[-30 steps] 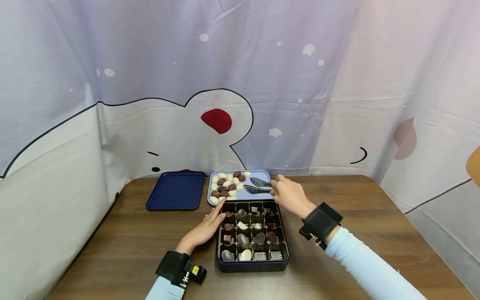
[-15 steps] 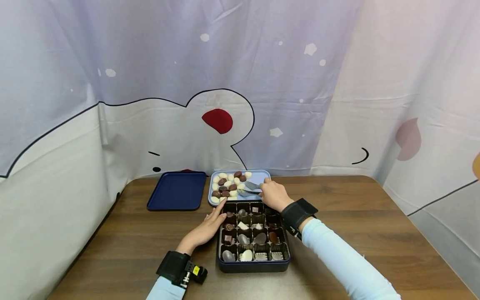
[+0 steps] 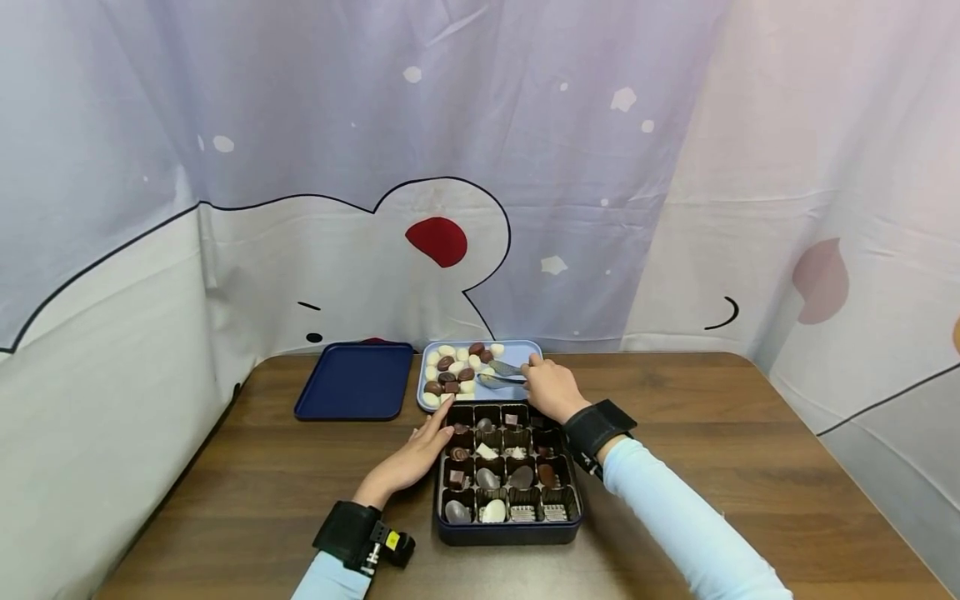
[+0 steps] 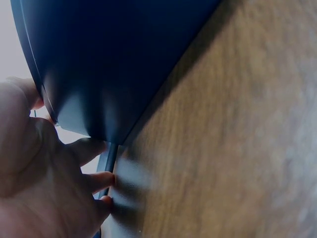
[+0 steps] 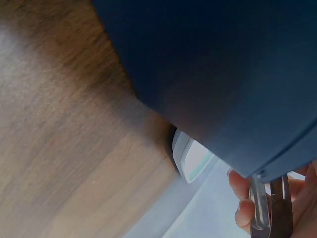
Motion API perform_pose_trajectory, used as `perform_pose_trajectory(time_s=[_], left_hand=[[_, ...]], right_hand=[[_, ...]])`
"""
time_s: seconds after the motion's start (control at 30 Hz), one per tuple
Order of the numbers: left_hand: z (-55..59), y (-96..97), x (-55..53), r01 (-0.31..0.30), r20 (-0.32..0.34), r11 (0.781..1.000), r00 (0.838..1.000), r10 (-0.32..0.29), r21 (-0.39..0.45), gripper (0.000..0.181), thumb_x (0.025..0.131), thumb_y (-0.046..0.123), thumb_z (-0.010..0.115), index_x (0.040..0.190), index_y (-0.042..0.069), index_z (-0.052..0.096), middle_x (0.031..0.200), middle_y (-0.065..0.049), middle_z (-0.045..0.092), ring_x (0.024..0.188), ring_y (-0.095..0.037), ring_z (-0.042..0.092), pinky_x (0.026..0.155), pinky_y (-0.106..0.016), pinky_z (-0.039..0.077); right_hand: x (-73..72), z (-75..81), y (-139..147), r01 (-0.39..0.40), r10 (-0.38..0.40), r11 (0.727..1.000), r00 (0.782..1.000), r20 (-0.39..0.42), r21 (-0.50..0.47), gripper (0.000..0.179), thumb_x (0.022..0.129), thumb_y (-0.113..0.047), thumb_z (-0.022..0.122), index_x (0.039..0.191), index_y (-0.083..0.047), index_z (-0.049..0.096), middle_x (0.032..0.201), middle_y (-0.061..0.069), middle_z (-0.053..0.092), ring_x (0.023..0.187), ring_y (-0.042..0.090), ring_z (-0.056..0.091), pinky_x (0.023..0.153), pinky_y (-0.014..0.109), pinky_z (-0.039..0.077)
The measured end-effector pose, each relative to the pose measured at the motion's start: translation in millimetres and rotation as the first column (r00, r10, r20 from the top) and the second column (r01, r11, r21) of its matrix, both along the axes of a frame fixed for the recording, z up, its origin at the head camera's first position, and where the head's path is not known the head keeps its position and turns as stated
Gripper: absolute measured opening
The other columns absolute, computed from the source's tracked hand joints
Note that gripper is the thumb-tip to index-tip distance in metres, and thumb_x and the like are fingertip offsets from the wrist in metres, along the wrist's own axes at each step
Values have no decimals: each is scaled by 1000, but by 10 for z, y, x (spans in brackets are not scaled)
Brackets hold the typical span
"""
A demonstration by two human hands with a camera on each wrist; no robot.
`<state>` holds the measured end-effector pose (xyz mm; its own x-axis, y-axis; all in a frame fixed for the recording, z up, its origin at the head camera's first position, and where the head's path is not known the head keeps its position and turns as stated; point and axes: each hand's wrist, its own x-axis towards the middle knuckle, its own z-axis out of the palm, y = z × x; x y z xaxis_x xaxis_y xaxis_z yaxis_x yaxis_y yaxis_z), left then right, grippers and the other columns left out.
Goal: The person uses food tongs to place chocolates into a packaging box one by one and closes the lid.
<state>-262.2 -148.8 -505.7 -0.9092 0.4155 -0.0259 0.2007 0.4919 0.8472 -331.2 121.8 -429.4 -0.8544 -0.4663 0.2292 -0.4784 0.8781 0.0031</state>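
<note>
My right hand grips a pair of dark tongs over the light blue tray. The tongs' two perforated ends lie apart, close to a white chocolate piece; I cannot tell if they touch it. In the right wrist view, the fingers curl round the tong handles. My left hand rests against the back left corner of the dark blue box, fingers extended and spread. Chocolates of various shapes sit in the box's black divided insert; two front right compartments show only their ribbed floor.
Behind the box, the light blue tray bears many white and brown chocolates, mostly on its left half. A dark blue lid or tray lies to its left. Everything stands on a wooden table, with a printed curtain behind.
My right hand has moved left with the tongs, bringing their ends from the tray's right side to the edge of the chocolates. The left hand and the box have stayed in place.
</note>
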Motion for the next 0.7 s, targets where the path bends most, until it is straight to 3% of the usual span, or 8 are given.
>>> perform_pose_trajectory(time_s=[0.1,0.23,0.43,0.6,0.7], left_hand=[[-24,-9,-19,5,-8,1000,1000,-5,8,76,106,68,25,169,32,2,176,-7,4,161,-41,-3,126,-66,-7],[26,2,10,7,-8,1000,1000,-7,1,77,105,67,25,169,30,2,176,-10,5,160,-43,-3,126,-67,-6],[139,33,86,5,-8,1000,1000,-5,-1,67,111,49,28,169,25,3,175,-11,6,160,-44,-3,126,-67,-5],[208,45,142,11,-38,999,999,-10,30,64,114,41,31,169,20,8,173,-23,7,156,-56,-2,121,-75,-5],[249,54,160,10,-31,1000,999,-9,27,63,114,36,31,169,17,7,173,-25,7,155,-56,-2,121,-75,-5]], right_hand=[[17,18,21,4,-4,1000,1000,2,-6,12,95,-4,71,107,-3,73,91,12,56,73,29,58,59,36,48],[48,51,51,5,-4,999,1000,18,-39,14,96,-7,71,110,-3,74,91,11,56,73,27,59,59,33,44],[119,136,121,8,-5,995,999,36,-104,20,98,-9,69,116,-4,74,94,10,57,72,23,58,58,29,40],[217,252,206,10,-5,987,1000,28,-162,23,99,-8,65,120,-4,74,100,12,61,71,21,58,58,28,35],[304,325,273,2,2,983,1000,25,-184,27,99,-8,63,124,-4,73,102,12,62,67,18,54,58,26,32]])
